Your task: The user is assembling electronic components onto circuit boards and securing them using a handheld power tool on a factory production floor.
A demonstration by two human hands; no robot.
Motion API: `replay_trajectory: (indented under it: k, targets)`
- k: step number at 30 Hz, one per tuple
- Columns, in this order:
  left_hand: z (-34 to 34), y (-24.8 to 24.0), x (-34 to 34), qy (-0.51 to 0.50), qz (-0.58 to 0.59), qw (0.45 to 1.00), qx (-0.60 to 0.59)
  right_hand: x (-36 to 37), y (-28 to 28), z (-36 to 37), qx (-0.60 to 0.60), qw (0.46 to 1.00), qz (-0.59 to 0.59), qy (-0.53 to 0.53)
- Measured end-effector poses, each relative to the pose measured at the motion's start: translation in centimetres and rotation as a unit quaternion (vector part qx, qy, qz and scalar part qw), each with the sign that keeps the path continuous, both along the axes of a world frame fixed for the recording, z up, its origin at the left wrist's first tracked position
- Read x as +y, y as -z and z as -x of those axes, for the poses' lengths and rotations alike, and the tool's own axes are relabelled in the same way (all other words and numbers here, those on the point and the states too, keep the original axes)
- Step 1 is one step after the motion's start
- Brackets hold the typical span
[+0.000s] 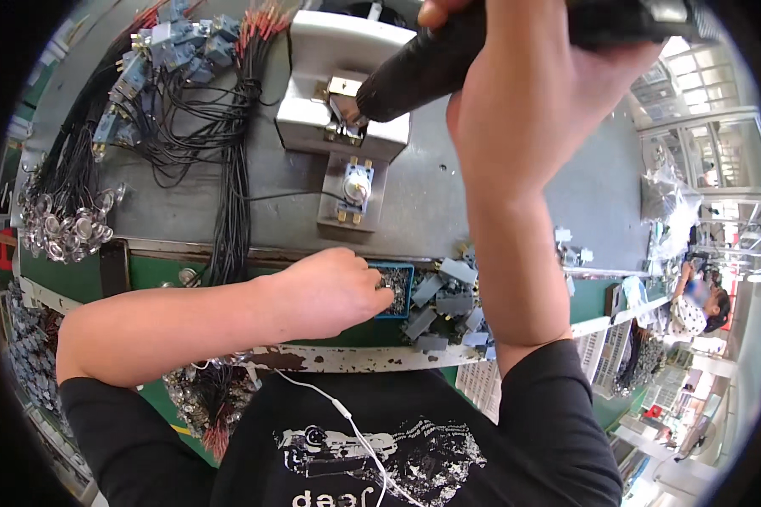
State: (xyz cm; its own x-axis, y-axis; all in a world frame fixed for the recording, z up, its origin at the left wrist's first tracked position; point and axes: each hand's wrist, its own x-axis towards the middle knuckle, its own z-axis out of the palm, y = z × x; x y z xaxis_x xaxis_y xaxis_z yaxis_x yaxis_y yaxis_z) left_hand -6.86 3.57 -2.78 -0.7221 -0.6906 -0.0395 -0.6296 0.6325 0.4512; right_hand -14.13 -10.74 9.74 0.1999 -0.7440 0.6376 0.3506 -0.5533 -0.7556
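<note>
My right hand is wrapped around a black electric screwdriver. The driver slants down to the left, its nose at a brass-coloured part in a metal fixture. My left hand is closed, fingertips bent in at a small blue tray of tiny metal pieces, probably screws; what the fingers hold, if anything, is hidden. Before the fixture, a small metal block carries a grey part with a round white centre and brass terminals. A black wire runs left from it.
A bundle of black wires with red ends and grey connectors lies left on the metal bench. Round metal pieces hang beside it. Loose grey housings are heaped right of the tray. Another person sits far right.
</note>
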Motion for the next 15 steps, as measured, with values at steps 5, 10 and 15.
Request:
replay_trajectory:
  k: [5, 10, 15]
  targets:
    - [-0.5, 0.3, -0.3, -0.009, -0.014, 0.999, 0.029, -3.4, 1.6, -4.9, -0.216, 0.929, 0.251, -0.164]
    - [-0.8, -0.1, -0.4, -0.009, -0.014, 0.999, 0.049, 1.4, 0.4, -4.4, -0.063, 0.997, 0.004, -0.043]
    - [-1.0, -0.2, 0.1, -0.014, -0.023, 0.998, 0.054, 0.4, 0.8, -3.6, 0.011, 0.993, 0.02, -0.113]
